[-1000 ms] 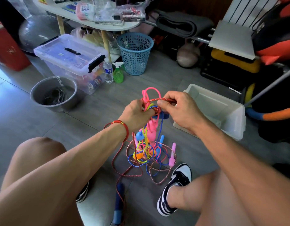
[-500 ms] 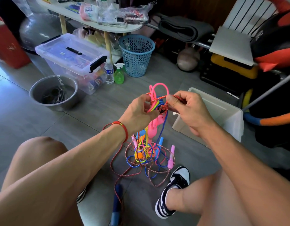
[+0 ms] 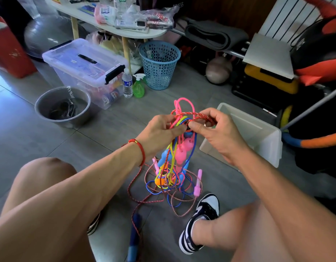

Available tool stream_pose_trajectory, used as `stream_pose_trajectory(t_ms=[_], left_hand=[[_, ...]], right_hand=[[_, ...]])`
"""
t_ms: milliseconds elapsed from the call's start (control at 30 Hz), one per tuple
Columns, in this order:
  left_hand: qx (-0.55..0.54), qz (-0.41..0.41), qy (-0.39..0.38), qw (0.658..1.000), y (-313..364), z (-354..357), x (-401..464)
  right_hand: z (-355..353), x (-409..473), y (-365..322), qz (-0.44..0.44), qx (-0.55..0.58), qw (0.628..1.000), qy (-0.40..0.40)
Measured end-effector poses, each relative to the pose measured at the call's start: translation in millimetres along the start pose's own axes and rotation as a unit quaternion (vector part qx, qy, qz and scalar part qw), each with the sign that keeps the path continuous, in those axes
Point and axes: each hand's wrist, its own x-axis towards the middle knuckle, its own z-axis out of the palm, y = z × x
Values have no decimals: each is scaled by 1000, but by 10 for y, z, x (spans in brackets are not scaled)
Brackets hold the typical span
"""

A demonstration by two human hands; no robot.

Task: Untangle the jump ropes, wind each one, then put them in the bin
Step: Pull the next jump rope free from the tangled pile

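A grey metal basin (image 3: 62,107) and a lidded clear storage box (image 3: 83,63) sat at the left of the tiled floor as a seated person worked on a knot of jump ropes (image 3: 174,157). The left hand (image 3: 159,133), fingers curled, gripped the pink, yellow and blue cords at the top of the tangle, which hung straight down between the knees, its loose loops and handles pooled on the floor. Just beside it, the right hand (image 3: 218,133) pinched a red braided rope (image 3: 189,114) that ran crosswise from hand to hand above the knot. That strand lay level, across the hanging bundle, and looked set to be drawn rightward. The open white bin (image 3: 265,140) waited just right of the right hand.
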Motion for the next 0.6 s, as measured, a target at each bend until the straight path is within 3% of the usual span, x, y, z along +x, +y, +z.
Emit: stream_pose_trajectory(t_ms=[333,600], left_hand=[[-96,-5,105,990,71,131,27],[11,28,118,993,110,104,41]], right_hand=[[68,80,-9,35,2,998,-53],[82,85,-4,19,71,997,-15]])
